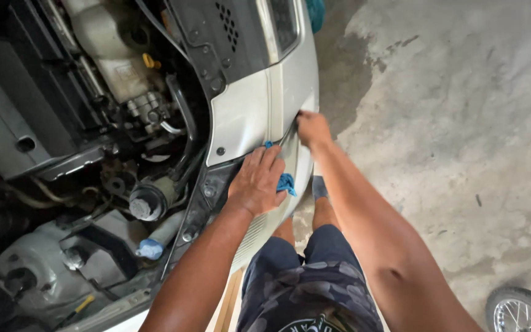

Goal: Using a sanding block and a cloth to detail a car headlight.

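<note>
Pressing flat, the left hand (257, 182) pins a crumpled blue cloth (286, 182) against the bumper (241, 120), fingers spread over it, while the right hand (312, 128) just beyond pinches the bumper's outer edge. Judging by the gap along the seam and the bared black bracket (207, 197), the glossy silver panel seems partly loose but not yet off. Farther in, the open engine bay (81, 154) shows dull grey metal, rubber hoses and a cream plastic tank (109, 46).
</note>
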